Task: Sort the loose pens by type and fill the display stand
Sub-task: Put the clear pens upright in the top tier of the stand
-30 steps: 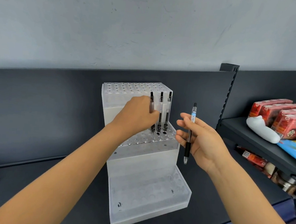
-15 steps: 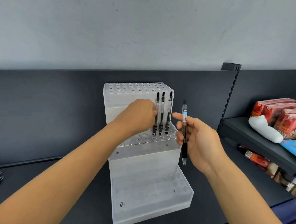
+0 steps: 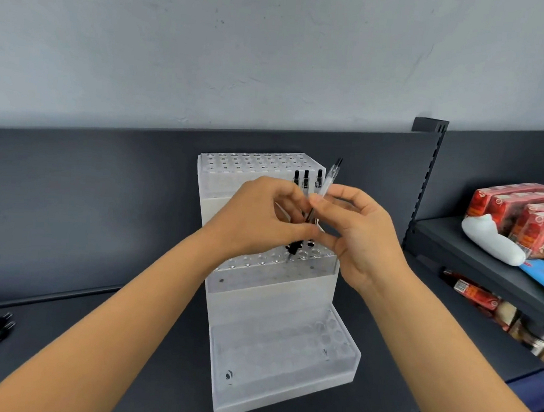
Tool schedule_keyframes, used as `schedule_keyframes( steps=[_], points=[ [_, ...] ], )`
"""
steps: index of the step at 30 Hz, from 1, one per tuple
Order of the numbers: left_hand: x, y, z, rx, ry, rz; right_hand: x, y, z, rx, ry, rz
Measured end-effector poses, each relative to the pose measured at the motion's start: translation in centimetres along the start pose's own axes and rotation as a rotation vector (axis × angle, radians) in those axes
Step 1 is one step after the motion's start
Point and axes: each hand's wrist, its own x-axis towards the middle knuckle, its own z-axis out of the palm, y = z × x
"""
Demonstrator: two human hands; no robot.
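Dark shelf; stand with three pens

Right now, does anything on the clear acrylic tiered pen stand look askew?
Yes: one clear-barrelled pen slants across the three upright pens on the acrylic middle tier, held between the left hand and right hand, apparently not yet seated.

Bare forearms, bare hands
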Motion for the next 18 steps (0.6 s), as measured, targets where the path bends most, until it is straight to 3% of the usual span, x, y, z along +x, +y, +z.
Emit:
schedule_keyframes(
  steps=[5, 9, 14, 18],
  points=[
    [0.6, -1.0, -0.5, -0.062, 0.178, -0.003, 0.5, -0.1, 0.8, -0.064, -0.062, -0.08],
    [1.0, -2.6, 0.0, -0.141, 0.34, -0.095, 0.5, 0.5, -0.5, -0.268, 0.025, -0.172],
    [1.0, -3.9, 1.4, -0.117, 0.357, -0.15, 0.0, 1.6, -2.2, -0.329, 0.082, -0.138],
    [1.2, -4.5, 1.7, 0.187, 0.191, -0.212, -0.2, 1.8, -2.8, -0.336, 0.105, -0.122]
  ],
)
